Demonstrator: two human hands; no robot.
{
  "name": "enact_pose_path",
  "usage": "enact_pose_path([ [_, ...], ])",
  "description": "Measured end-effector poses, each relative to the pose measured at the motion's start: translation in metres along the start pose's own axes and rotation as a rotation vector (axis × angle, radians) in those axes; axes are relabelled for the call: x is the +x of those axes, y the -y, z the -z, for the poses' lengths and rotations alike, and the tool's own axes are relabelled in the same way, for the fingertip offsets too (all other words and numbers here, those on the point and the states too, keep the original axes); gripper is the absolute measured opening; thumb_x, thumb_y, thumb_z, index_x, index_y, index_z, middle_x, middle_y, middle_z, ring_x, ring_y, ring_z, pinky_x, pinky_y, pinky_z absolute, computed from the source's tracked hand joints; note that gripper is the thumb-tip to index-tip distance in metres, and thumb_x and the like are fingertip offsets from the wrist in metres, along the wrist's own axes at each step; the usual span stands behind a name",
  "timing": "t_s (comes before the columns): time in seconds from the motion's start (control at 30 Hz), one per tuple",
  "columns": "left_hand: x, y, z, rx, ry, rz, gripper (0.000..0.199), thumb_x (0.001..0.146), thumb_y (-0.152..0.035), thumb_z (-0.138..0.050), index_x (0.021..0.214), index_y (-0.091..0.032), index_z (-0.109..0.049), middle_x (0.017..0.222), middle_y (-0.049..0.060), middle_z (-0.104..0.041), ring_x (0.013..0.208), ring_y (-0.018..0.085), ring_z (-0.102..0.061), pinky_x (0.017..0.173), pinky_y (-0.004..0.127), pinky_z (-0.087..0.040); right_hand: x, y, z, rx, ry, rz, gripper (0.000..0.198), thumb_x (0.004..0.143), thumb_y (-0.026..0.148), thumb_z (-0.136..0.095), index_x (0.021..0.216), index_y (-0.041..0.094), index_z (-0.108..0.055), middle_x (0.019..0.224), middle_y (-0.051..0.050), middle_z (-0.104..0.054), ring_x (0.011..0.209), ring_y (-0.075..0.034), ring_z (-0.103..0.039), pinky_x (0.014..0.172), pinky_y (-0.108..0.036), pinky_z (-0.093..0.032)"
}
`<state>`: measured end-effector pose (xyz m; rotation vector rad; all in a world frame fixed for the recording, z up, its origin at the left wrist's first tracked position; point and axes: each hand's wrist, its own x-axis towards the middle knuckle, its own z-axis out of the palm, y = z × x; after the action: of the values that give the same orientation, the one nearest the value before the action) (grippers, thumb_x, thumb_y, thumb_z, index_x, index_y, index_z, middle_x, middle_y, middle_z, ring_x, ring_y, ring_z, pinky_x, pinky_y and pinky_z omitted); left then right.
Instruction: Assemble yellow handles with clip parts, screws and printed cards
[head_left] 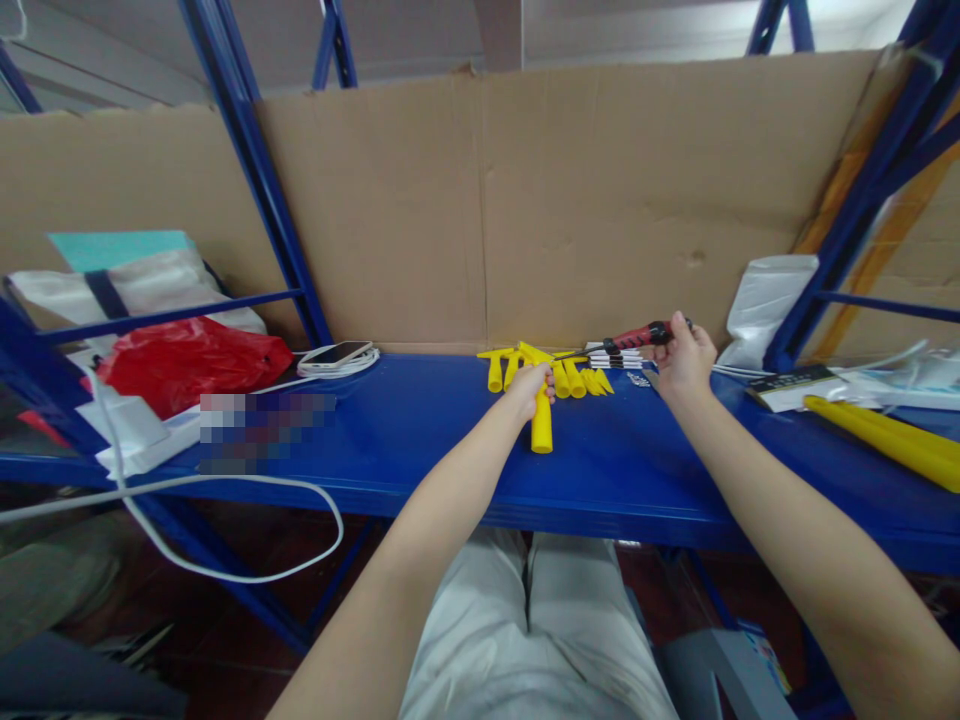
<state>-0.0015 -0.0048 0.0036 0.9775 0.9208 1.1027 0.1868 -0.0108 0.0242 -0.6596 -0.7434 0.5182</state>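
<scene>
The left hand [534, 393] is wrapped around the handle of a yellow plastic T-shaped tool [541, 435], fingers closed about it just below the head. The tool is above the blue metal shelf [420, 425], its handle's long axis running from the head toward the person's body. Whether its lower end touches the shelf cannot be told.

The right hand [684, 360] has its fingertips pinched on the rear end of a red-and-black screwdriver [634, 338]. The screwdriver lies to the left of those fingers, its long axis roughly crosswise to the yellow handle, and its thin dark shaft points left to the tool's head. The left hand is the nearer to that head. Whether the tip is seated or only alongside cannot be confirmed.

Behind the left hand stand further yellow plastic T-shaped pieces [495, 374]; to their right lie small yellow pointed pieces [598, 382], with a stack of thin white strips [616, 357] behind and a cluster of tiny pale pieces [639, 380] beside them.

Containers: a crumpled red plastic bag [199, 362] and a white bag with a dark band [146, 288] at left; a translucent white pouch [766, 300] at right. Contents of all three are not discernible.
</scene>
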Motion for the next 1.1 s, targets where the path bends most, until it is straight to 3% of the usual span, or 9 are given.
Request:
enact_pose_path([
  [0.47,-0.001,0.001,-0.001,-0.001,0.019,-0.001,0.02,0.079,-0.006,-0.041,0.063,-0.018,-0.038,0.043,-0.008,-0.039,0.03,0.003,-0.03,0.039,0.018,-0.025,0.004,-0.004,0.005,0.003,0.019,0.008,0.041,0.065,0.046,-0.069,0.065,0.021,-0.038,0.047,0.011,-0.032,0.034,-0.004,-0.034,0.034,-0.019,-0.036],
  [0.67,-0.001,0.001,-0.002,0.014,0.009,0.004,0.02,0.079,-0.006,-0.04,0.063,-0.018,-0.039,0.043,-0.008,-0.039,0.03,0.003,-0.03,0.039,0.018,-0.025,0.007,0.0,0.009,-0.138,0.121,0.137,0.03,0.068,0.042,-0.065,0.067,0.021,-0.044,0.047,0.01,-0.037,0.034,-0.005,-0.035,0.035,-0.021,-0.033],
  [0.87,0.001,0.002,0.001,0.045,0.002,0.009,0.021,0.077,-0.006,-0.042,0.061,-0.018,-0.037,0.041,-0.008,-0.038,0.03,0.003,-0.03,0.039,0.018,-0.026,0.0,0.01,0.012,-0.388,0.265,0.335,0.011,0.074,0.031,-0.057,0.08,0.023,-0.053,0.063,0.004,-0.053,0.04,-0.008,-0.042,0.039,-0.023,-0.035],
  [1.1,0.004,0.003,0.003,-0.008,-0.045,0.029,0.018,0.074,-0.007,-0.048,0.061,-0.018,-0.04,0.042,-0.007,-0.039,0.032,0.003,-0.031,0.039,0.016,-0.026,-0.003,0.014,0.014,-0.503,0.285,0.428,0.01,0.075,0.025,-0.053,0.084,0.023,-0.054,0.067,0.003,-0.055,0.044,-0.007,-0.044,0.043,-0.023,-0.036],
])
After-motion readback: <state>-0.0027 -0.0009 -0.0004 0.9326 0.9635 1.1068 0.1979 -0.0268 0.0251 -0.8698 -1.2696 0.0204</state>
